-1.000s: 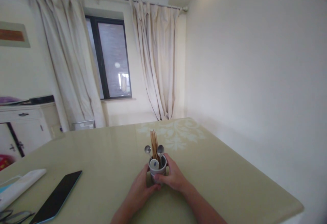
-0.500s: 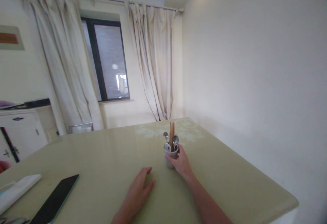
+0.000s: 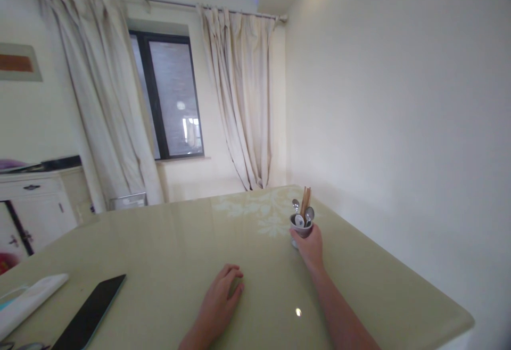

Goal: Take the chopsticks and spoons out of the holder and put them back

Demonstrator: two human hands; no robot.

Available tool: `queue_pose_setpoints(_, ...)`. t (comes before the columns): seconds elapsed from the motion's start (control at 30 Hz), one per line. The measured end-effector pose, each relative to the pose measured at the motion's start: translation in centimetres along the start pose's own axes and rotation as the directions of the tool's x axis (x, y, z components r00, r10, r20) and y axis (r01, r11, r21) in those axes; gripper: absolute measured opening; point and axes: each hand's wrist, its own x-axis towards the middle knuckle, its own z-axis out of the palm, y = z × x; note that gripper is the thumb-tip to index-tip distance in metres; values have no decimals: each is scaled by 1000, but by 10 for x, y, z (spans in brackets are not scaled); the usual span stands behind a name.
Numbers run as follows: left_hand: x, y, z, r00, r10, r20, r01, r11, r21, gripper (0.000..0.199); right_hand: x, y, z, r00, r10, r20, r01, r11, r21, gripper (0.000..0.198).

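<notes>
My right hand (image 3: pixel 312 246) is wrapped round a small grey utensil cup (image 3: pixel 296 239) towards the right side of the table. Out of the cup stand wooden chopsticks (image 3: pixel 305 203), a metal spoon (image 3: pixel 309 214) on the right, a smaller metal spoon (image 3: pixel 295 203) on the left and a white spoon (image 3: pixel 299 221) at the front. My left hand (image 3: pixel 223 294) rests on the tabletop nearer to me, fingers loosely curved and thumb apart, with nothing in it.
The pale green glossy table (image 3: pixel 159 254) bears a dark flat tablet (image 3: pixel 91 313) and a white long object (image 3: pixel 34 302) at the left. A wall (image 3: pixel 399 126) runs along its right side. A white cabinet (image 3: pixel 40 196) and curtains (image 3: pixel 104 100) stand beyond.
My right hand has moved the cup with its utensils to the right and slightly farther away; the cup now tilts a little. My left hand has stayed nearly in place.
</notes>
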Motion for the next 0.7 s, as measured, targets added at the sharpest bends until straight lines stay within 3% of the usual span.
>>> queue_pose_setpoints(0.13,0,4,1,1000,5,-1,-5,1000,9,28,-1,-4,-1,1000,17,-23,-18,1000,-18,75)
queue_pose_setpoints(0.2,0,9,0,1000,18,-22,-18,999,32,28,-3,-12,-5,992,6,-128,-13,998,-58,90)
queue_pose_setpoints(0.3,0,20,-3,999,30,-45,-25,993,112,21,-15,-29,-10,943,-174,-284,159,984,-75,91)
queue_pose_setpoints(0.37,0,26,-2,998,47,-36,-39,981,188,17,-34,-43,-9,904,-363,-227,374,928,4,72)
queue_pose_setpoints(0.47,1,29,3,994,113,4,-110,958,265,19,-73,-66,0,839,-544,23,537,834,127,44)
queue_pose_setpoints(0.5,2,28,7,989,148,26,-150,954,259,18,-87,-73,4,756,-625,195,584,778,230,42)
queue_pose_setpoints(0.53,3,26,10,982,184,49,-190,954,234,16,-101,-80,9,628,-692,356,600,722,345,44)
queue_pose_setpoints(0.6,3,23,16,970,231,79,-240,960,144,19,-123,-91,17,319,-781,537,577,609,544,54)
queue_pose_setpoints(0.63,3,22,19,968,237,87,-244,965,93,23,-130,-94,21,242,-784,572,553,596,583,56)
queue_pose_setpoints(0.7,2,21,22,972,210,104,-213,977,21,27,-138,-97,26,184,-764,618,537,605,588,63)
